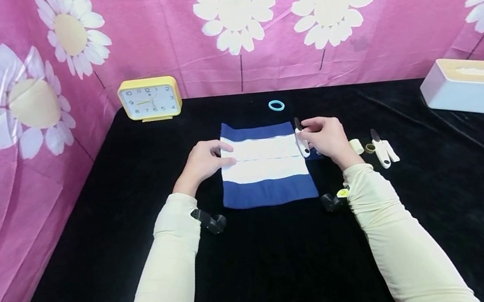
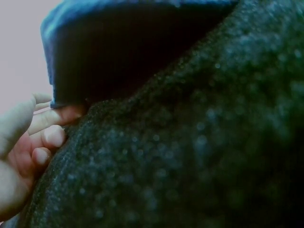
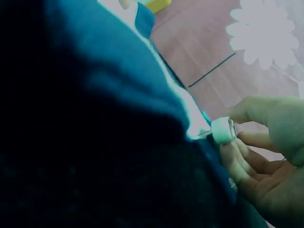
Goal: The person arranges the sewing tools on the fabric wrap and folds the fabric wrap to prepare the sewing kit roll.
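A blue cloth (image 1: 269, 192) with a broad white band lies flat on the black table cover. My left hand (image 1: 203, 163) holds its left edge, thumb and a finger on top of the white band. In the left wrist view, fingertips (image 2: 71, 112) reach beneath the raised edge of the cloth. At the right edge, my right hand (image 1: 327, 137) pinches a white-handled knife (image 1: 302, 144), dark blade pointing away from me. The right wrist view shows the white handle end (image 3: 222, 130) between thumb and fingers, beside the cloth's edge; the blade is hidden there.
Right of my right hand lie a white roll (image 1: 356, 146), a small olive ring (image 1: 370, 148) and another white-handled knife (image 1: 382, 154). Beyond the cloth is a light-blue ring (image 1: 276, 106). A yellow clock (image 1: 150, 99) stands back left, a tissue box (image 1: 469, 86) back right.
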Available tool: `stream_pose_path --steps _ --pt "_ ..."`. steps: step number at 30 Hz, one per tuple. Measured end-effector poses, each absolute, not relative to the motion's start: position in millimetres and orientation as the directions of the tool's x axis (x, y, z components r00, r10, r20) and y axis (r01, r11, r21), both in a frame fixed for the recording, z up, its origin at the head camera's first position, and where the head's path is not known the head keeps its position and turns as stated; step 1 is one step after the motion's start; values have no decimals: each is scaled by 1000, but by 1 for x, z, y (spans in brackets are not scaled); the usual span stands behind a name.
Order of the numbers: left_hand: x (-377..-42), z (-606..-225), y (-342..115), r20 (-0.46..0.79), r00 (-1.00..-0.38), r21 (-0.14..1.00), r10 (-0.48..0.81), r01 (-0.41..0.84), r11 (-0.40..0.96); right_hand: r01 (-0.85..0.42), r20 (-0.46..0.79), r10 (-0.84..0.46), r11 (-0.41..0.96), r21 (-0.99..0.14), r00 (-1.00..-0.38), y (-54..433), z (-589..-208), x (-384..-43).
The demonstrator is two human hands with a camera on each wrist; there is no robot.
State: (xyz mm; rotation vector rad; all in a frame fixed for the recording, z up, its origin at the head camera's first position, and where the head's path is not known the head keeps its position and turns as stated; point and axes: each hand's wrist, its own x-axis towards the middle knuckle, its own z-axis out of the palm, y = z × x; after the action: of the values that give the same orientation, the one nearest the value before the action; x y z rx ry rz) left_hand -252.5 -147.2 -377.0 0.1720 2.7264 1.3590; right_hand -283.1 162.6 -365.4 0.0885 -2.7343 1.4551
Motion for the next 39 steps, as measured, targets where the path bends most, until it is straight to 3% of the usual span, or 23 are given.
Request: stream_pose_path --steps 16,24,29,39 --pt "-254 -368 -144 -36 -985 731 171 91 677 -44 96 100 430 -902 -990 157 -378 -288" --pt "-243 -336 -129 -95 -995 511 27 -25 859 -16 84 157 388 -921 -984 153 -381 -286" --pt "-237 -311 -114 -49 -998 419 -38 -56 906 -21 98 172 402 -915 -980 154 -382 -286" --pt "-237 -298 -49 -73 -966 446 248 191 875 -16 98 174 421 -907 -980 152 -384 -288"
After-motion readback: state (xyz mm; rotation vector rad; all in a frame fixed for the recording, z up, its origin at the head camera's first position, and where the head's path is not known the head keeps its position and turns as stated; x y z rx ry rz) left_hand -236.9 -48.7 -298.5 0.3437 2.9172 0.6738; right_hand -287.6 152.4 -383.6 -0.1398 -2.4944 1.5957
